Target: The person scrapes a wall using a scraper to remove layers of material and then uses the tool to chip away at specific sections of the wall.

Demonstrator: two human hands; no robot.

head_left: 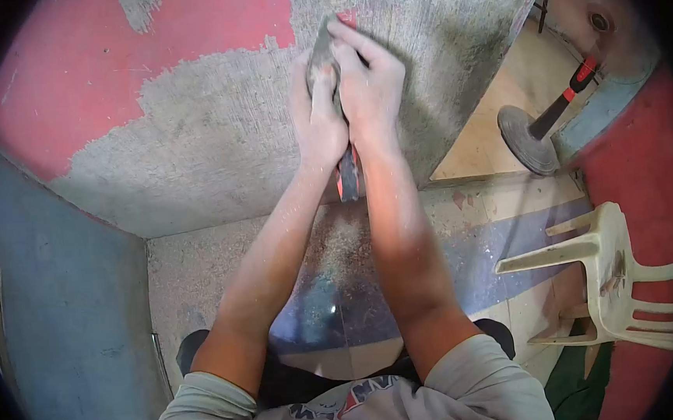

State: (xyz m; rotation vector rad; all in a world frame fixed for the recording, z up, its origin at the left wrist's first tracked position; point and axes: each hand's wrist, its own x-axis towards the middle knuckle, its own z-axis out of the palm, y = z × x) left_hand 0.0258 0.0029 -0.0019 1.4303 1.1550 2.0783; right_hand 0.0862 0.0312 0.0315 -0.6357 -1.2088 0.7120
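Note:
Both hands are raised to a wall with red paint (214, 19) and bare grey plaster (214, 133). Between them is a scraper with a dusty grey blade (323, 51) and a red-and-black handle (348, 179) that shows below the wrists. My left hand (320, 113) is closed around it, the thumb lying along the blade. My right hand (371, 87) grips from the right side, fingers reaching up near the blade's tip. The blade's upper end meets the plaster beside a small red paint remnant (348, 18). Pale dust coats both hands and forearms.
Paint chips and dust litter the tiled floor (338, 237). A white plastic chair (610, 269) lies tipped on its side at right. Beyond the wall's right edge stands a round-based stand with a red-and-black pole (538, 137). A blue wall (63, 260) borders the left.

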